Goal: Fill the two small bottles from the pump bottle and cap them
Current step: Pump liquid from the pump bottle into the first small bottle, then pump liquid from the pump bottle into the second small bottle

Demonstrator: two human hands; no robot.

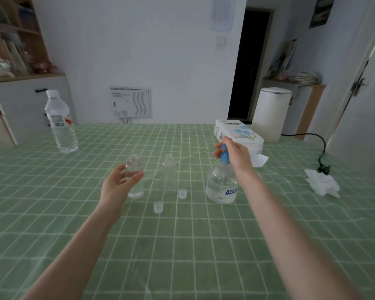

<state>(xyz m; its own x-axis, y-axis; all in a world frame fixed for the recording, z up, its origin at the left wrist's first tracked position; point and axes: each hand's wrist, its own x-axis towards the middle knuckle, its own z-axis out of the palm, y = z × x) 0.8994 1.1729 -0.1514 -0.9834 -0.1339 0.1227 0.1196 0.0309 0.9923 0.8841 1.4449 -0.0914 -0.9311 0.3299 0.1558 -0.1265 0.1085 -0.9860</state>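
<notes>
Two small clear bottles stand uncapped on the green checked tablecloth. My left hand (119, 182) curls around the left small bottle (135, 187), fingers and thumb on its sides. The right small bottle (169, 176) stands free beside it. Two small clear caps lie in front, one cap (158, 207) nearer me and the other cap (182, 193) to its right. The pump bottle (221, 187), clear with a blue pump head and blue lettering, stands to the right. My right hand (234, 155) rests over its blue pump head (225, 156), fingers wrapped on it.
A large water bottle (61, 124) stands at the far left of the table. A tissue box (239, 135) sits behind the pump bottle, with a crumpled tissue (322, 184) and a black cable (322, 156) at the right. The table edge (152, 124) faces the wall.
</notes>
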